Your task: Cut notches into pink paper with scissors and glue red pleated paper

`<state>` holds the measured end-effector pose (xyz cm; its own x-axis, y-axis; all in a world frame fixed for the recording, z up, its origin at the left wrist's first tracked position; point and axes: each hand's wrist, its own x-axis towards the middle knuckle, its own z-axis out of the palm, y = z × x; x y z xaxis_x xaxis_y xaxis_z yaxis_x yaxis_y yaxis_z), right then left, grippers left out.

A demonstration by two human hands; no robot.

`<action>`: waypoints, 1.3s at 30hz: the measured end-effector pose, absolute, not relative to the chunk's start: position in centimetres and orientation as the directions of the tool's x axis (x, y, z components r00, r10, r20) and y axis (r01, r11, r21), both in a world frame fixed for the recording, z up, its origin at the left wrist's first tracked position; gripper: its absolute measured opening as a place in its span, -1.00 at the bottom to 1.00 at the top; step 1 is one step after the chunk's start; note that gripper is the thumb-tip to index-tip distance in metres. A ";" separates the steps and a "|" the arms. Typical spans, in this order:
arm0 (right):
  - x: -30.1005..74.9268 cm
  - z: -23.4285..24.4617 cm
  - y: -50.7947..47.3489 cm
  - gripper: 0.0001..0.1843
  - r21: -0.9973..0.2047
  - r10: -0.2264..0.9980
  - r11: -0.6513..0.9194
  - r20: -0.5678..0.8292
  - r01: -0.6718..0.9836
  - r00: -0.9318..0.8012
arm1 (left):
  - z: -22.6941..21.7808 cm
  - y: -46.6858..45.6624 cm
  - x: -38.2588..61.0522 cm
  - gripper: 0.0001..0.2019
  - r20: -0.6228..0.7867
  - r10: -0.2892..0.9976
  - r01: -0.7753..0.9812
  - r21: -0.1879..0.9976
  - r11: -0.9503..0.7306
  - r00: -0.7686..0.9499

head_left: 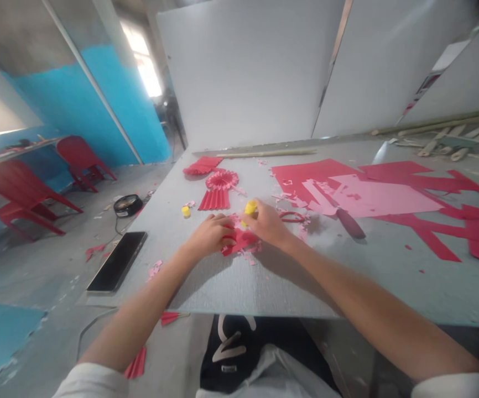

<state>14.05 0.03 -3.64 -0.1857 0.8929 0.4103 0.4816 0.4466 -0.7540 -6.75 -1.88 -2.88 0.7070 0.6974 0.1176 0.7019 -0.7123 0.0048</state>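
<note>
Red paper point(240, 241) — under left hand point(211, 234), yellow tube point(250, 208) in right hand point(267, 223)

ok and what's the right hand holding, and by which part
The right hand holds a yellow glue stick around its middle, with its upper end showing above the fingers and the rest mostly hidden.

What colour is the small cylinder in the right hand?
Yellow: the cylinder in the right hand, clearest in the head view.
</note>
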 end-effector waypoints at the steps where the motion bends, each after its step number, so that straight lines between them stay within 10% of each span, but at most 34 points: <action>1: 13.8 -3.9 0.0 -0.77 -0.724 0.885 0.463 0.412 0.512 -0.219 | -2.8 -1.9 -6.7 -0.84 0.113 0.701 0.706 -0.004 -0.708 0.704; 16: 14.2 -4.8 0.9 -0.88 -0.480 0.799 0.590 0.461 0.650 -0.386 | -3.0 -2.5 -6.6 -0.86 0.087 0.755 0.760 -0.049 -0.648 0.650; 39: 14.3 -4.3 0.0 -0.87 -0.546 0.791 0.585 0.547 0.600 -0.274 | -3.7 -2.3 -6.5 -0.84 0.099 0.738 0.740 0.032 -0.672 0.667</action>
